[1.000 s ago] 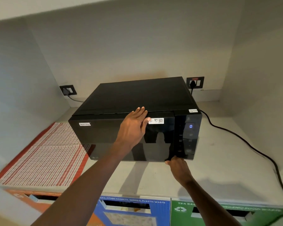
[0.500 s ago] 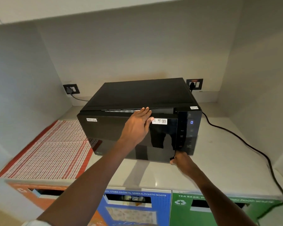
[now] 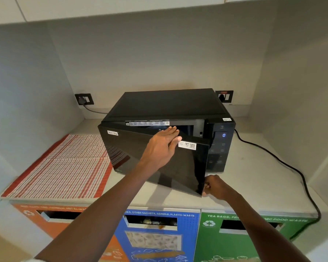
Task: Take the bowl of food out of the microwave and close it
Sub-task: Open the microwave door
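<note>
Head camera looked down at the counter (image 3: 250,178), and on the far left lay the striped cloth (image 3: 61,167), flat beside the microwave (image 3: 167,104), a likely landing place for something hot. Moving right, the microwave door (image 3: 140,157) stood part-way open, hinged on its left, with its free edge swung out towards you. Your left hand (image 3: 159,148) lay on the upper part of that door, palm against the glass, fingers (image 3: 173,130) spread loosely and reaching over the top edge; it gripped nothing, and looked placed there to steady the door and keep the oven from sliding. And the bowl of food? Not visible at all: the gap showed only a dark slice of the cavity (image 3: 186,127), so it was presumably inside, hidden behind the door. Further right, your right hand (image 3: 216,188) was down at the door's lower free corner, fingers curled in around that edge, pinching it, which was a sensible spot since that is where the pull has the most leverage. Beyond it the control panel (image 3: 220,148) glowed with a zero on its display (image 3: 223,135), and the power cable (image 3: 292,167) trailed off across the counter, clear of the door. By my reckoning the job had barely begun: the door needed to go wider before either hand could reach in.
</note>
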Demonstrator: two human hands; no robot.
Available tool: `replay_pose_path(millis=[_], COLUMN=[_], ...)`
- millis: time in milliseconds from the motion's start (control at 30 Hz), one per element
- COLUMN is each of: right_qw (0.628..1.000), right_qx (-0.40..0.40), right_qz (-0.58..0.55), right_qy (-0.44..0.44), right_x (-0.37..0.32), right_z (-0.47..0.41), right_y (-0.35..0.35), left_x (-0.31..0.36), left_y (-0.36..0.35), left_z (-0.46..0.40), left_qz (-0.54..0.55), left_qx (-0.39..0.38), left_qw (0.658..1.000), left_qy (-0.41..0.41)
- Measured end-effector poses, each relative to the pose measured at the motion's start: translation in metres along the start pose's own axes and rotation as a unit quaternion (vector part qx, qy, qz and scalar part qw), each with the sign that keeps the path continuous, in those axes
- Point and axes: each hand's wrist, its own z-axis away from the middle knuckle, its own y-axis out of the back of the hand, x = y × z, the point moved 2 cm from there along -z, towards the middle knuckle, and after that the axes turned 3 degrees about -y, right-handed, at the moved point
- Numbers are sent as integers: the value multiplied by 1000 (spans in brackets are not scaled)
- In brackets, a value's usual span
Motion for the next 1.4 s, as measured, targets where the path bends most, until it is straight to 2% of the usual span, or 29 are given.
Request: replay_pose_path(millis=[200, 367, 533, 667, 767, 867, 967, 1033, 1100, 1200, 1300, 1400], right_qw=[999, 996, 993, 994, 995, 988, 975, 972, 975, 974, 957, 955], right_qx=[-15, -65, -81, -88, -82, -88, -120, -96, -82, -108, -97, -89], right_qz=[8, 8, -5, -40, -51, -115, -158, -160, -154, -159, -194, -188], right_qy=[39, 68, 91, 53, -20, 59, 97, 140, 137, 119, 191, 212], right_x=[-15, -25, -46, -64, -77, -107, -141, -163, -174, -196, -212, -229], right_z=[19, 36, 52, 56, 59, 65, 78, 82, 80, 84, 89, 91], right_y=[-12, -28, -56, -89, -108, -119, -131, -137, -151, -165, -175, -185], left_x=[2, 8, 11, 7, 1, -8, -18, -23, -29, -38, -47, -56], left_y=[20, 41, 62, 77, 91, 107, 123, 132, 141, 155, 168, 180], left_z=[26, 46, 68, 87, 99, 111, 125, 134, 143, 154, 162, 169], left_qz=[39, 62, 74, 48, 29, -8, -34, -49, -61, -78, -93, -100], left_qx=[4, -3, -9, -12, -27, -49, -69, -89, -104, -126, -153, -169], left_qw=[999, 998, 994, 992, 992, 989, 982, 978, 974, 972, 969, 966], left_qy=[7, 26, 83, 117, 124, 142, 171, 184, 193, 183, 170, 171])
